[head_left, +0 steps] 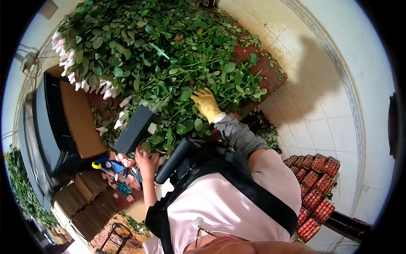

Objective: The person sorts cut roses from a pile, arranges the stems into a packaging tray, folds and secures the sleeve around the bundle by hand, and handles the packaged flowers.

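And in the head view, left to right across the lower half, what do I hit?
Teal scissors → bare left hand → black cylinder → yellow-gloved right hand → checked sleeve → reddish stack.

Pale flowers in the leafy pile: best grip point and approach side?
Probably the leafy stems, taken crosswise from the picture's right, near the gloved right hand. The pale blooms cluster at the pile's left end, so this should keep petals clear.
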### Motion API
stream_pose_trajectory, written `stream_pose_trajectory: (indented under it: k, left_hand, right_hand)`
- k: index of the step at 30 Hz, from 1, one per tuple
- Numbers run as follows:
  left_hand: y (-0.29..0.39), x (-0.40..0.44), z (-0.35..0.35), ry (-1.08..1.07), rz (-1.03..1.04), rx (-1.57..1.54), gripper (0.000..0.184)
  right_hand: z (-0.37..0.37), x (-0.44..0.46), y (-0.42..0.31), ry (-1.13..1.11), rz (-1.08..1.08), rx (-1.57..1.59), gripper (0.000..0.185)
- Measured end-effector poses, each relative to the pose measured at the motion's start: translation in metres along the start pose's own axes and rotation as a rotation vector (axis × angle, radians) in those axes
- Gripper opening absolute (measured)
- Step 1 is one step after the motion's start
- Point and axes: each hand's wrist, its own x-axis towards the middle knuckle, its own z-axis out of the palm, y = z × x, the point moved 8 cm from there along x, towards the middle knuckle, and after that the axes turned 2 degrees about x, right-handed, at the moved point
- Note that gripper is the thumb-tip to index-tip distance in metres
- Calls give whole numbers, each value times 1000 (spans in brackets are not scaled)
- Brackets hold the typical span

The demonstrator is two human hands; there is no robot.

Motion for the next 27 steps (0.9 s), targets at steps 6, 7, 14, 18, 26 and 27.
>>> stream_pose_trajectory:
  k: [6,7,14,18,26,27]
  left_hand:
    - [-16,-13,9,45,-22,-145,62]
    - [-11,-12,5,87,-1,-91,62]
    - [-11,-11,5,42,-9,36,58]
    - [-5,-9,0,47,-23,10,50]
    - [-9,-10,0,76,-71,-84,57]
    - [-8,-11,1,79,-78,-80,57]
  right_hand:
    - [-30,-14,-8,32,154,13,31]
    - [-24,-14,-2,36,191,-10,30]
    - [-40,67,12,-91,154,185,40]
    - [-78,148,-52,214,-64,258,24]
    - [109,214,31,-605,245,-440,31]
    - [89,217,14,-585,128,-359,27]
